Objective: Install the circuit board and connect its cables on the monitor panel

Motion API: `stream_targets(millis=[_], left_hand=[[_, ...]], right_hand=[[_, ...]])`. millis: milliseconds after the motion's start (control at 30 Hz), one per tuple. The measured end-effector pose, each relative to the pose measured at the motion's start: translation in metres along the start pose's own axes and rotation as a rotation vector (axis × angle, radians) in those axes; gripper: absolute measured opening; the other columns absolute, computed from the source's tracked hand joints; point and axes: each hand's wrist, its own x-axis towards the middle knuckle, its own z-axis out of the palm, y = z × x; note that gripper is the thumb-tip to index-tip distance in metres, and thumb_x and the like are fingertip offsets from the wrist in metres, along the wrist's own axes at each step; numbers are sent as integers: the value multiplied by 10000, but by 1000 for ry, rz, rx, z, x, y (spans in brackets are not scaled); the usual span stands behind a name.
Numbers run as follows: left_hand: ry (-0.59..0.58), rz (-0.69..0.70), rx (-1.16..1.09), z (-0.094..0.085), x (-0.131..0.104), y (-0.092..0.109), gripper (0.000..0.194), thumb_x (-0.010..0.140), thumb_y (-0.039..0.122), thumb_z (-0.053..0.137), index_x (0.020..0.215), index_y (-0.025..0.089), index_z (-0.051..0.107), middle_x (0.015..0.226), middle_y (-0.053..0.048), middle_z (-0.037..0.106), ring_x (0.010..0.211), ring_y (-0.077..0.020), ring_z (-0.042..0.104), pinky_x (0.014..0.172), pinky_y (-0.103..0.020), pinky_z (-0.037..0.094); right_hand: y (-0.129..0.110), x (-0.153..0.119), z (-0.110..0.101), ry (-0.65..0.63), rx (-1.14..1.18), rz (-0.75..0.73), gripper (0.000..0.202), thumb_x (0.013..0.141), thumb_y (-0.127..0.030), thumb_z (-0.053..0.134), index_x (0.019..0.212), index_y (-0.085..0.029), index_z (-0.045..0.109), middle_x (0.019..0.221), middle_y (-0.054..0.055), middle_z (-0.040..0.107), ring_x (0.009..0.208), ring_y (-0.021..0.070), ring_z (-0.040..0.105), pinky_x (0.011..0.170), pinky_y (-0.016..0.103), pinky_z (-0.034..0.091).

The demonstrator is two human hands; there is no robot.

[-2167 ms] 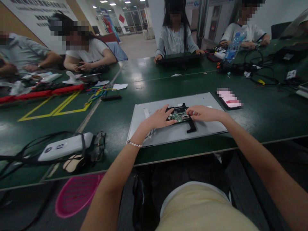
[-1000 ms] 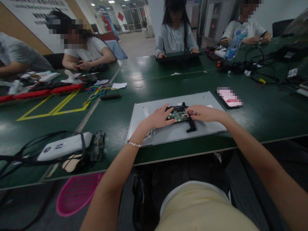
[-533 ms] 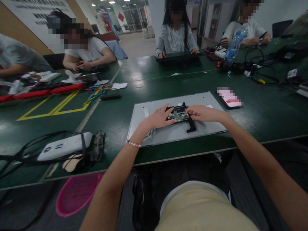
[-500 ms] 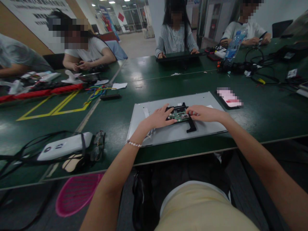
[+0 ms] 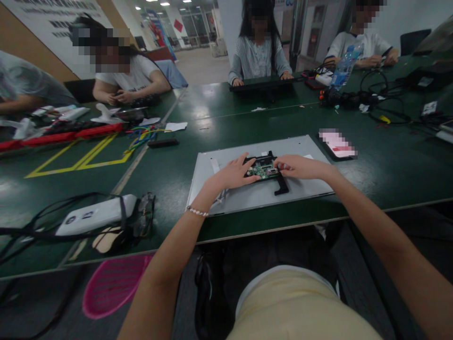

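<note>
A light grey flat panel (image 5: 240, 200) lies on the table in front of me. On it is a black bracket (image 5: 282, 185) with a green circuit board (image 5: 262, 171) in its middle. My left hand (image 5: 235, 172) rests over the left end of the bracket, its fingers spread along the board's edges. At the board's right end my right hand (image 5: 295, 167) has its fingers curled and pressed together by a metal connector (image 5: 272, 171). Whatever lies between those fingertips is hidden. Thin wires (image 5: 221, 196) show below my left wrist.
A phone (image 5: 338, 144) lies right of the panel. At left are a white device (image 5: 97, 216) with black cables, glasses (image 5: 144, 215) and a pink basket (image 5: 115, 285) below the table edge. Several people sit across; a bottle (image 5: 343, 71) and cables stand at far right.
</note>
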Motion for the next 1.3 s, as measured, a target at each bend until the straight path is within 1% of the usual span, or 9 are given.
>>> stream_targets(millis=[133, 267, 400, 633, 867, 967, 1133, 1300], left_hand=[[1, -6, 2, 0, 0, 0, 846, 902, 738, 260, 1534, 177, 224, 1604, -156, 148, 1443, -342, 251, 1153, -422, 235], [10, -1, 4, 1, 0, 0, 856, 902, 743, 255, 1530, 162, 235, 1600, -172, 152, 1444, -344, 248, 1153, -421, 237], [3, -3, 2, 1, 0, -1, 857, 899, 750, 243, 1534, 174, 225, 1603, -168, 141, 1444, -347, 247, 1150, -424, 241], [-12, -21, -15, -1, -1, 1, 865, 891, 763, 234, 1537, 189, 212, 1612, -151, 120, 1442, -352, 247, 1149, -426, 235], [-11, -16, -21, -2, -1, 1, 866, 891, 760, 240, 1537, 185, 217, 1609, -152, 132, 1443, -350, 244, 1151, -427, 230], [-5, -7, -17, -1, -1, 0, 870, 894, 756, 237, 1536, 170, 219, 1608, -161, 129, 1441, -353, 246, 1151, -422, 231], [6, -6, -9, 1, 0, -1, 864, 895, 755, 245, 1536, 175, 221, 1606, -163, 132, 1430, -359, 272, 1147, -427, 244], [1, 1, -18, 0, 0, 0, 873, 893, 757, 244, 1531, 160, 233, 1601, -174, 143, 1445, -352, 237, 1153, -427, 236]], right_hand=[[4, 1, 1, 2, 7, -9, 259, 869, -202, 501, 1107, -195, 603, 1010, 88, 647, 876, 219, 591, 792, 324, 433], [6, 1, 3, 3, 9, -10, 259, 869, -202, 495, 1107, -202, 596, 1010, 84, 640, 865, 217, 585, 788, 324, 428], [4, 1, 2, -3, 13, 0, 249, 868, -206, 500, 1096, -204, 598, 983, 77, 640, 849, 213, 581, 777, 320, 426], [2, 0, 1, -1, 12, -4, 252, 866, -200, 501, 1096, -196, 604, 994, 87, 646, 869, 221, 585, 792, 329, 429], [-3, -1, -1, -6, 2, 13, 254, 872, -185, 496, 1100, -198, 607, 1019, 87, 659, 883, 220, 593, 802, 327, 435], [-1, -1, 0, -2, -7, 4, 258, 871, -184, 497, 1107, -193, 603, 1020, 89, 658, 881, 218, 591, 797, 323, 436], [3, 1, 1, -6, -18, -9, 258, 877, -201, 493, 1113, -192, 596, 1002, 86, 651, 866, 213, 586, 792, 321, 433], [2, 1, 0, -13, -11, -11, 252, 873, -195, 493, 1103, -188, 595, 999, 88, 644, 865, 213, 583, 786, 322, 435]])
